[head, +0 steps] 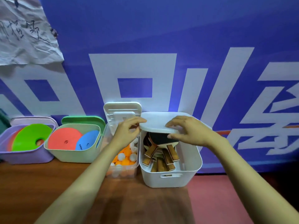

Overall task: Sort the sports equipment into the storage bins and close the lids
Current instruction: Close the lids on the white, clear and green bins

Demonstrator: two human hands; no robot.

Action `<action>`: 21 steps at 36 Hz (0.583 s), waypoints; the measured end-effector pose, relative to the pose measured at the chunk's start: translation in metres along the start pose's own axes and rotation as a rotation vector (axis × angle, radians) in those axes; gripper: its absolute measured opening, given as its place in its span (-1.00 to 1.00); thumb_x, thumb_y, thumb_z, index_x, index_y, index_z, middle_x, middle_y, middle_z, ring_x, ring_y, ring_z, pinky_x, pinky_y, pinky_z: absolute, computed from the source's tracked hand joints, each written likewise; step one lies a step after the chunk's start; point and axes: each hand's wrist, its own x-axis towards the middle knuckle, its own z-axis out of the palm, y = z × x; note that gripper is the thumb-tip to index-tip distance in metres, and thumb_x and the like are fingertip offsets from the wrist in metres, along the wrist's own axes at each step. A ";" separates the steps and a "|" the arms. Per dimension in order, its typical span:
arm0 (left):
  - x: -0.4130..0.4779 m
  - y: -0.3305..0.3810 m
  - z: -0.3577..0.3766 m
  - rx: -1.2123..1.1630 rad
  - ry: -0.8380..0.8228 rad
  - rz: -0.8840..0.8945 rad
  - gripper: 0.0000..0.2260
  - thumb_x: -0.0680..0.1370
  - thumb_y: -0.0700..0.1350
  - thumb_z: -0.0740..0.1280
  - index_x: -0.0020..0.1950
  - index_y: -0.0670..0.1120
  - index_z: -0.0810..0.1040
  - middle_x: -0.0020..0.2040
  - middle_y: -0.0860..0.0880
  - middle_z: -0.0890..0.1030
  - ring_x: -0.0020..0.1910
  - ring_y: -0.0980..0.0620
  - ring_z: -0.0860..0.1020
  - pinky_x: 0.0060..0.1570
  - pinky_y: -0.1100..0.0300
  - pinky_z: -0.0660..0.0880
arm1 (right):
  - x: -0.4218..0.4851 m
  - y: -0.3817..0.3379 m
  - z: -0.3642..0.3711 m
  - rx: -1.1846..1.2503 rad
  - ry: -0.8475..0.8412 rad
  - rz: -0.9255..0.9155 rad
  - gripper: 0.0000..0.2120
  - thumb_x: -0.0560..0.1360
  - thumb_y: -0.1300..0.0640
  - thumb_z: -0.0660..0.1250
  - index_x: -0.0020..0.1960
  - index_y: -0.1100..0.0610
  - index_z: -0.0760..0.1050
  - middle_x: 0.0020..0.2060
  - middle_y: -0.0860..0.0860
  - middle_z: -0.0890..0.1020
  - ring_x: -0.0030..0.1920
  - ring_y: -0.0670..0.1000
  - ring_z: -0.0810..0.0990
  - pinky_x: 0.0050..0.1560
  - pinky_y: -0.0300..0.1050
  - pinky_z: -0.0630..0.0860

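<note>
The white bin (169, 178) stood nearest, paddles (163, 157) heaped inside. Over its far half the left hand (125, 133) pinched the white lid (155, 125) at its left edge, while the right hand (189, 131) clamped its near edge, thumb underneath. Leftward, the ball bin (121, 172) stood open against the banner (161, 46).

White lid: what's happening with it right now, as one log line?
step: closing white bin | left hand: grips white lid | right hand: grips white lid | lid: raised, not seated | paddles: inside bin
</note>
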 end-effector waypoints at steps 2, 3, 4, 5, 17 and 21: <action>-0.013 -0.009 0.004 0.009 -0.032 0.000 -0.62 0.42 -0.43 0.32 0.07 -0.02 0.62 0.08 0.15 0.59 0.09 0.25 0.54 0.11 0.33 0.50 | -0.006 0.004 0.006 0.151 -0.079 0.061 -0.61 0.40 -0.23 0.37 0.16 -0.09 0.55 0.09 -0.20 0.58 0.09 -0.21 0.48 0.16 -0.26 0.39; -0.020 -0.013 0.006 0.021 -0.048 0.013 -0.62 0.41 -0.43 0.31 0.08 -0.04 0.63 0.09 0.18 0.58 0.12 0.22 0.54 0.11 0.33 0.50 | -0.009 0.006 0.010 0.246 -0.081 0.104 -0.59 0.37 -0.27 0.37 0.13 -0.11 0.56 0.08 -0.24 0.57 0.09 -0.23 0.48 0.15 -0.30 0.38; -0.028 -0.016 0.009 0.024 -0.056 0.022 -0.63 0.40 -0.43 0.31 0.08 -0.06 0.64 0.09 0.23 0.57 0.13 0.21 0.54 0.11 0.34 0.50 | -0.011 0.008 0.015 0.341 -0.065 0.155 -0.58 0.35 -0.30 0.35 0.11 -0.13 0.56 0.08 -0.27 0.56 0.10 -0.25 0.47 0.15 -0.30 0.36; -0.035 -0.019 0.013 0.016 -0.060 0.019 -0.63 0.40 -0.44 0.30 0.08 -0.08 0.64 0.09 0.25 0.56 0.13 0.20 0.54 0.10 0.35 0.50 | -0.013 0.014 0.022 0.400 -0.040 0.217 -0.58 0.35 -0.32 0.33 0.11 -0.13 0.56 0.11 -0.27 0.55 0.13 -0.25 0.46 0.18 -0.28 0.35; -0.084 -0.045 0.043 0.139 -0.002 -0.259 -0.81 0.53 -0.30 0.25 0.03 -0.15 0.63 0.04 0.00 0.60 0.03 0.26 0.49 0.09 0.26 0.46 | -0.029 0.058 0.092 0.452 0.032 0.886 -0.15 0.36 -0.03 0.50 0.47 0.17 0.13 0.39 0.12 0.27 0.35 0.15 0.33 0.27 0.05 0.32; -0.072 -0.021 0.054 -0.107 0.048 -0.534 -0.84 0.61 -0.20 0.23 0.15 -0.14 0.53 0.00 0.07 0.57 -0.01 0.25 0.53 -0.11 0.54 0.40 | -0.031 0.059 0.098 0.521 0.110 0.943 -0.19 0.36 -0.04 0.50 0.45 0.16 0.17 0.35 0.12 0.38 0.30 0.16 0.40 0.22 0.06 0.38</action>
